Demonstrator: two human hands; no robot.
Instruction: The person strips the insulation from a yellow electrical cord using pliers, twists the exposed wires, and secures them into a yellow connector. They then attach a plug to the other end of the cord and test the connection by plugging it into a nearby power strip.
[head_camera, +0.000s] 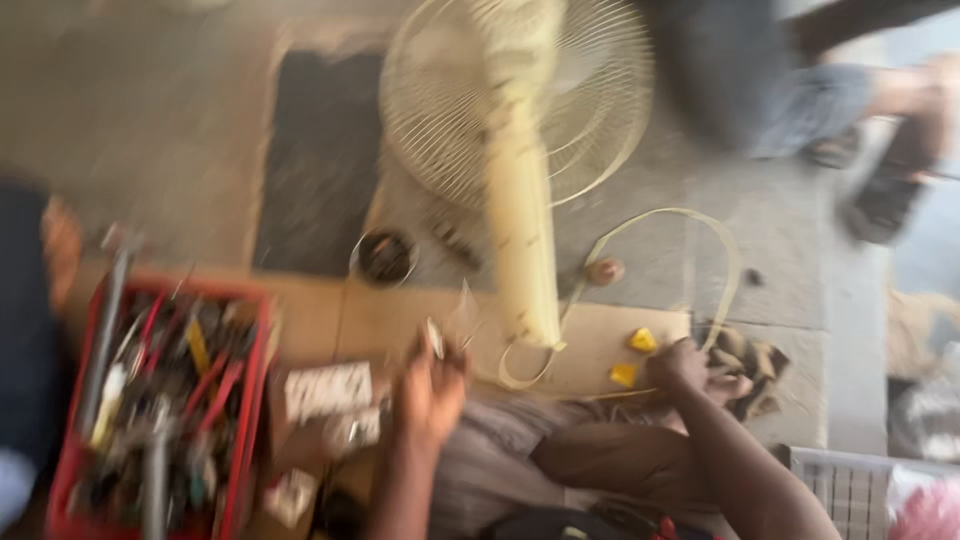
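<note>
The picture is blurred by motion. My left hand (430, 385) is raised above my lap with its fingers pinched on a small shiny metal part. My right hand (685, 365) reaches to the floor on the right and rests on a crumpled brown rag (748, 368). A cream fan with a wire guard (455, 95) lies on the floor ahead, its cream column (522, 215) pointing toward me. A loose cream rim band (722, 255) curves beside it. Two small yellow pieces (642, 340) lie on a cardboard sheet (590, 340) near my right hand.
A red crate (252, 400) full of hand tools stands at the left. A small round dark cap (384, 257) and a brownish knob (604, 270) lie on the floor. A dark mat (320, 150) lies beyond. Another person's legs (830, 100) are at the upper right. A white basket (850, 480) sits at the lower right.
</note>
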